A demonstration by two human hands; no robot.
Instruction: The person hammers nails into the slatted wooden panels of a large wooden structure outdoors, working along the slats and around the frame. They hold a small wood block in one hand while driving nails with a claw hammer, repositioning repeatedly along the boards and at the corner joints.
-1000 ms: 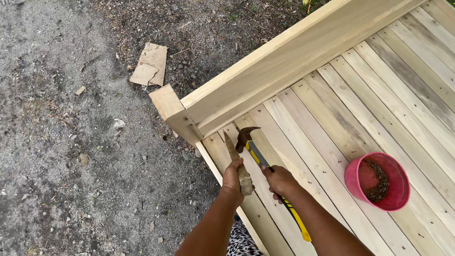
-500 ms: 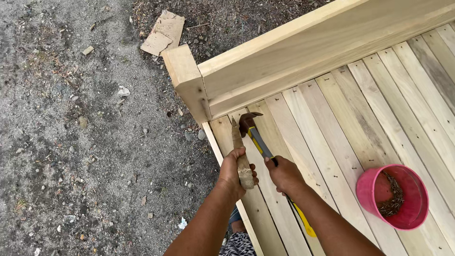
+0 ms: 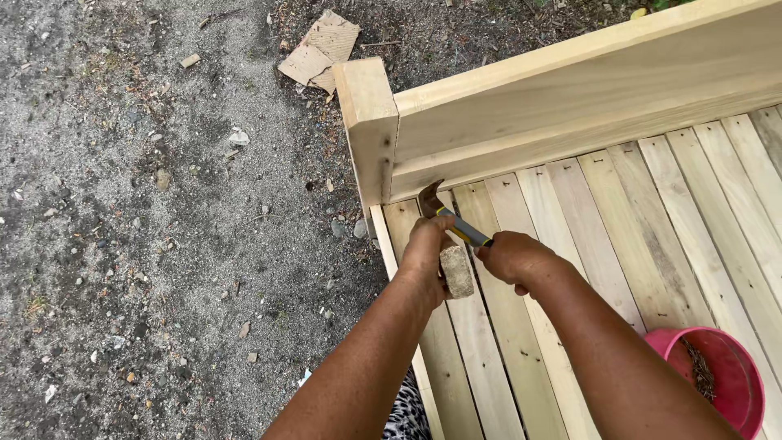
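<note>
While your left hand (image 3: pixel 425 248) closed its fingers round a small wood block (image 3: pixel 457 270) to steady it, your right hand (image 3: pixel 511 257) gripped the hammer (image 3: pixel 446 218) over the slats (image 3: pixel 619 212).

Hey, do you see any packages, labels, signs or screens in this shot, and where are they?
Torn cardboard piece: flat, tan, ragged-edged, on the gravel beyond the wooden corner post.
Pink bucket: round, holding dark nails, on the slats at lower right.
No labels, signs or screens show.
</note>
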